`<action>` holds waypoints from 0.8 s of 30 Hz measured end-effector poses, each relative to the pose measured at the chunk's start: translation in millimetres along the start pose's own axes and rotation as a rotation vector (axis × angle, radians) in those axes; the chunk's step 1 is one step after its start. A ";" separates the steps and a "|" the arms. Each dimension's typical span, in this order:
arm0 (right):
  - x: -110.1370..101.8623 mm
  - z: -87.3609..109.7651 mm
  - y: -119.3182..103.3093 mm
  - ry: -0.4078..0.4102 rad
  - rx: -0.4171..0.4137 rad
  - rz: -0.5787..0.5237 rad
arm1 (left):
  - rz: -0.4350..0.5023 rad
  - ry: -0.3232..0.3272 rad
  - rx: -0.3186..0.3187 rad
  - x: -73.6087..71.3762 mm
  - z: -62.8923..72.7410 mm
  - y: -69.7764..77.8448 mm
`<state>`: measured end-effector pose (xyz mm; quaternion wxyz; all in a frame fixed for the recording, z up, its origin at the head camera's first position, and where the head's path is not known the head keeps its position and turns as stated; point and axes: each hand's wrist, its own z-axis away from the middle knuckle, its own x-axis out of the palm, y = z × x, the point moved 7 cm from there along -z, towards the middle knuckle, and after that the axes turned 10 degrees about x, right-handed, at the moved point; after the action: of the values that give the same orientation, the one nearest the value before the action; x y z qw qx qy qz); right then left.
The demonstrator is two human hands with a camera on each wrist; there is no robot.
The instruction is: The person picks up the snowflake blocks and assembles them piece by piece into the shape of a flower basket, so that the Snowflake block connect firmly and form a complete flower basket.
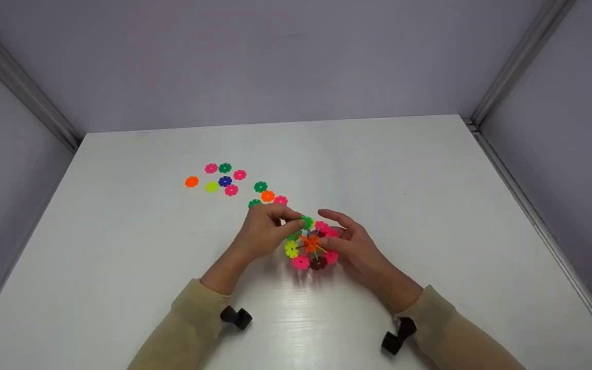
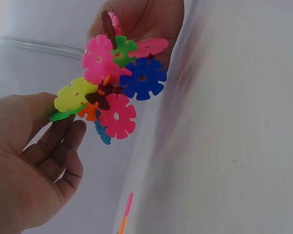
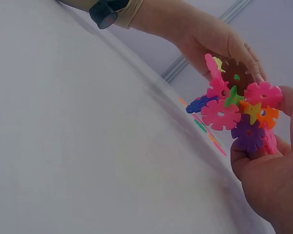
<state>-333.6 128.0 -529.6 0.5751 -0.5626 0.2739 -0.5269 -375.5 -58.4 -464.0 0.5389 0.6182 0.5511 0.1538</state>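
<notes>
A cluster of interlocked, notched plastic flower discs [image 1: 301,262], in pink, orange, yellow, brown and other colours, is held up between both hands above the white table. My left hand [image 1: 261,232] pinches a green disc [image 1: 307,222] on the cluster's far side between thumb and fingers. In the left wrist view that green disc [image 2: 63,115] lies against a yellow one [image 2: 77,94]. From the right, my right hand [image 1: 362,252] grips the cluster, its thumb near the orange disc [image 1: 312,243] and its index finger raised. Purple and pink discs [image 3: 248,134] sit against its fingers in the right wrist view.
Loose discs lie flat on the white table [image 1: 429,205]: several beyond the left hand, including a blue one [image 1: 225,181] and an orange one [image 1: 191,182]. Others, such as a green disc [image 1: 260,186], lie nearer the hands. Walls [image 1: 296,61] enclose the table's back and sides.
</notes>
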 end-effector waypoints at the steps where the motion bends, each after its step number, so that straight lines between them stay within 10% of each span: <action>1: 0.0 0.2 -0.5 -0.001 -0.004 0.000 | -0.002 -0.004 -0.002 0.0 0.2 -0.5; 10: -1.1 0.4 -2.9 0.028 0.009 0.036 | 0.061 -0.006 -0.003 2.7 1.4 -2.8; 18: 0.2 0.1 -0.1 -0.011 0.038 -0.104 | 0.014 0.160 -0.030 -5.0 2.5 -5.8; 24: -1.8 -2.0 1.5 0.022 0.045 -0.110 | 0.011 0.130 -0.025 -8.9 0.8 -5.3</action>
<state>-335.5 128.7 -531.9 0.5548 -0.5580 0.2370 -0.5698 -380.7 -67.3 -465.1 0.5090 0.6031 0.5795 0.2035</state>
